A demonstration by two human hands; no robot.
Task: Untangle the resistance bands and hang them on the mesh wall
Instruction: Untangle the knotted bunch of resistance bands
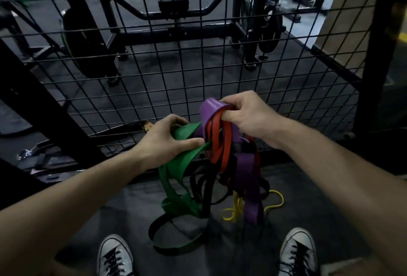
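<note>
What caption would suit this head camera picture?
Left hand pulls a green band from the tangle held by the right hand at the mesh wall.

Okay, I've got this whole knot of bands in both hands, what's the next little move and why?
Probably draw the green band left and clear with your left hand. That hand already pinches it apart from the purple, red and black bands bunched in your right hand, so it looks the freest, though its lower loops still cross the black one near the floor.
</note>
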